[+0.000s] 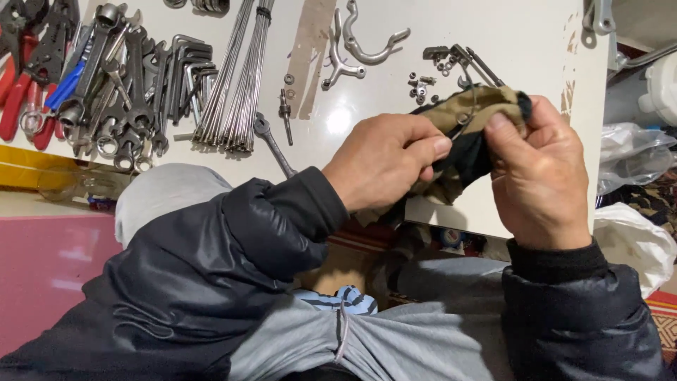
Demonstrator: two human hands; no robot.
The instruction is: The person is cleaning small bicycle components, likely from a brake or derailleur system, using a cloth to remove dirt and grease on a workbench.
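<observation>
A person in a dark padded jacket (211, 268) sits at a white bench (522, 42), both hands raised over its near edge. The left hand (384, 161) and right hand (539, 173) clench a bunched olive-and-black rag (469, 130) between them, fingers pinching the cloth from either side so that it wraps a small wire-like metal part (465, 106), apparently for wiping; the part itself is mostly hidden. Just beyond lie loose nuts and washers (423, 85) and curved metal brackets (367, 46), kept within reach. A combination spanner (271, 144) rests beside a bundle of steel spokes (236, 77). Farther left, wrenches and hex keys (141, 85) are heaped together, red-handled pliers (21, 85) at the edge
</observation>
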